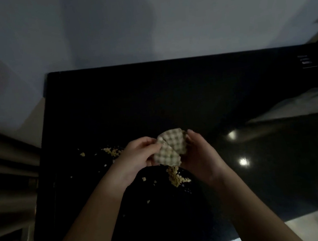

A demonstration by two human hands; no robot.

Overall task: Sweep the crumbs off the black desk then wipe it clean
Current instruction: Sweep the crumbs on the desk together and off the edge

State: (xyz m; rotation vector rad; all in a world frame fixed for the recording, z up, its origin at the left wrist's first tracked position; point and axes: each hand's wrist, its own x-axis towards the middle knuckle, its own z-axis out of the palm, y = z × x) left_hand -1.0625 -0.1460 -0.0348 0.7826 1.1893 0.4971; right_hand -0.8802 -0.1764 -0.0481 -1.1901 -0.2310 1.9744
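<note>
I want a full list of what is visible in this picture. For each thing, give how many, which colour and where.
desk: one, glossy black, fills the middle of the view
crumbs: many, yellowish; one heap below the hands, one patch to their left, loose bits between them
checked cloth: one, pale, may be paper; held above the desk
light spots: two, white reflections on the right part of the desk
wall: one, grey-white, behind the desk
floor: pale, lower right corner
left hand: one, pinches the left edge of the cloth
right hand: one, grips the right edge of the cloth
</note>
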